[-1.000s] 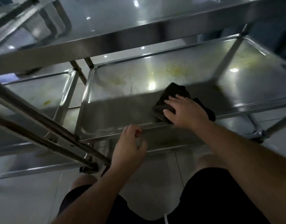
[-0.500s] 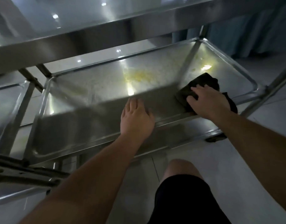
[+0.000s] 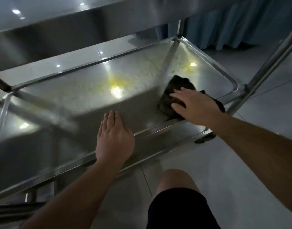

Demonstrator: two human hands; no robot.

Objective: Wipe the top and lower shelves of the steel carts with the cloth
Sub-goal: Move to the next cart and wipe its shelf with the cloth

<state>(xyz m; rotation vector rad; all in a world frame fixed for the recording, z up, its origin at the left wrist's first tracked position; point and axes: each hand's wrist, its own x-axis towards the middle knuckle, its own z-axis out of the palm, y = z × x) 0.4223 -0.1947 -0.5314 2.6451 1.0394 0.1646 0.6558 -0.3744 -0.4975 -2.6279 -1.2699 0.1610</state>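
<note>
Steel lower shelf [image 3: 85, 103], yellowish stains toward its far right corner. Dark cloth [image 3: 173, 98] bunched at the shelf's near right end, by the rim. Right hand [image 3: 195, 106] flat on the cloth, fingers [image 3: 176, 95] straight, slightly spread. Left hand [image 3: 114, 138] palm-down over the near rim, fingers pressed together, holding nothing. Top shelf [image 3: 62, 28] overhead.

The lower shelf [image 3: 92, 100] lies beneath the top shelf [image 3: 59, 35] of the cart. The cloth [image 3: 173, 90] lies on the lower shelf near its right end, under the right hand [image 3: 196, 106]. The left hand [image 3: 114, 138] rests at the shelf's near rim, left of the cloth. A curtain [image 3: 232, 22] hangs behind the cart, far right.
</note>
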